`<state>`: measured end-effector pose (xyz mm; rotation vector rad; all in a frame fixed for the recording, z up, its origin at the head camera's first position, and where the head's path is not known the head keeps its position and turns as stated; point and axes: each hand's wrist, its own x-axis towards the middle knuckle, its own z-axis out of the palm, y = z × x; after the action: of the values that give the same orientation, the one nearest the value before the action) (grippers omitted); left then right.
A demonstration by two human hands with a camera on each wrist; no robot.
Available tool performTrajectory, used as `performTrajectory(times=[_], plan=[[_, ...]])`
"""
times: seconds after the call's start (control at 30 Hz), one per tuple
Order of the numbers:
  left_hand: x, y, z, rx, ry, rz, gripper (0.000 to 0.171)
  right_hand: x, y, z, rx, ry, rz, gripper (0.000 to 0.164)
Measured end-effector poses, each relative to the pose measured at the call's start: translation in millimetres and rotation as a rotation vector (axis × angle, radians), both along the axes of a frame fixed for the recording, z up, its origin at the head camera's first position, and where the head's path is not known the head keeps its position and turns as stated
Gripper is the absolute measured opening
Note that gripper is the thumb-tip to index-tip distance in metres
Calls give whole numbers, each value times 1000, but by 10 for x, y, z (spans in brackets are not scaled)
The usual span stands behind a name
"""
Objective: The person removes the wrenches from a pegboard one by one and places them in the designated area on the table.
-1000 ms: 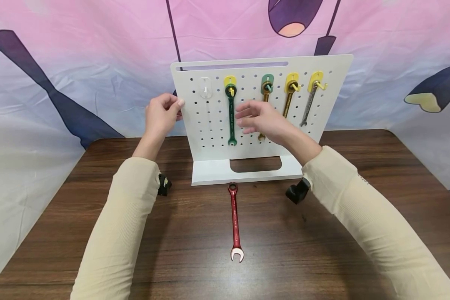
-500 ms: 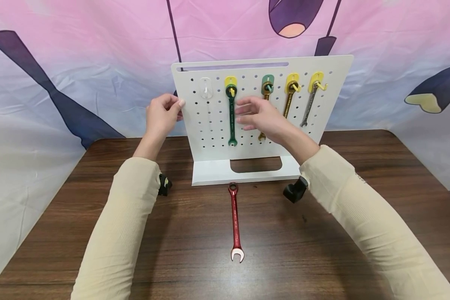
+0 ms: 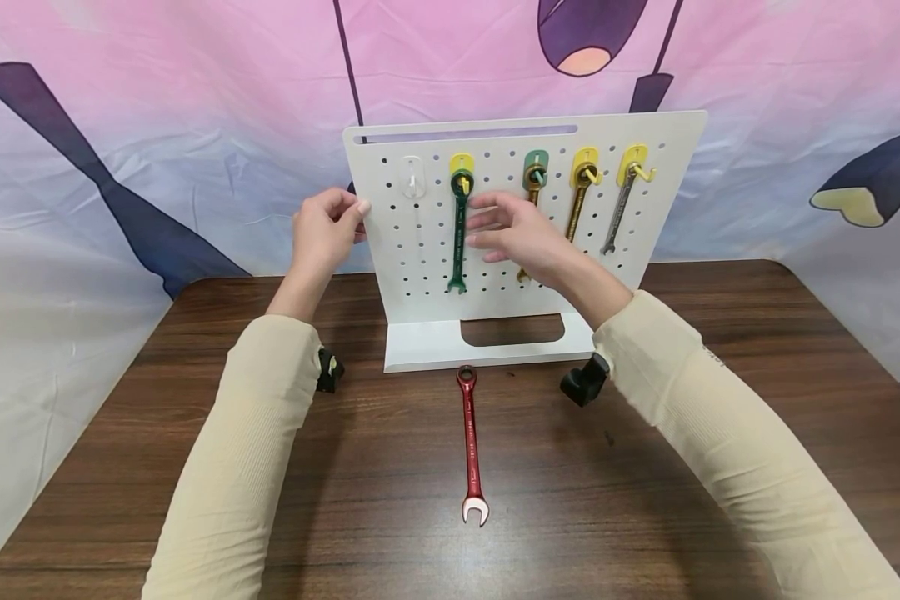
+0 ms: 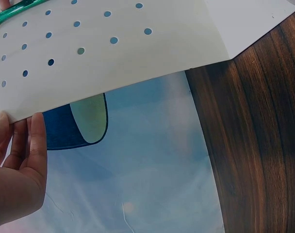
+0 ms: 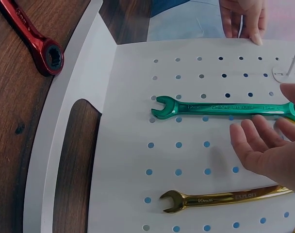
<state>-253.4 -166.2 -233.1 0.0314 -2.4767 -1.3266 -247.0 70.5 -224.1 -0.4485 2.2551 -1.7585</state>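
In the head view, my left hand [image 3: 324, 232] pinches the left edge of a white pegboard [image 3: 420, 267], thumb in front and fingers behind. My right hand [image 3: 521, 233] is at the green combination wrench [image 3: 458, 242], which hangs by its ring end from a yellow hook. In the right wrist view, the right fingers [image 5: 264, 133] lie just along one side of the green wrench with the thumb across from them, not closed round it. A gold wrench [image 5: 225, 197] hangs beside that hand, partly hidden by it in the head view.
A red combination wrench [image 3: 471, 442] lies on the wooden table [image 3: 390, 500] before the board. Another gold wrench [image 3: 578, 204] and a silver wrench [image 3: 619, 208] hang further right. A clear hook [image 3: 413, 177] at the left holds nothing. A patterned cloth [image 3: 195, 125] hangs behind.
My right hand has shifted slightly left, up to the green wrench. The wrench's lower end has swung a little to the left. My left hand keeps its place on the board.
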Motion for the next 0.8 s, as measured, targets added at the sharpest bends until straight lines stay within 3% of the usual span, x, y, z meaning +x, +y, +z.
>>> performTrajectory(times=[0.8], plan=[[7, 1, 1, 1, -2, -6, 27, 7, -52, 14, 9, -10, 2, 48]])
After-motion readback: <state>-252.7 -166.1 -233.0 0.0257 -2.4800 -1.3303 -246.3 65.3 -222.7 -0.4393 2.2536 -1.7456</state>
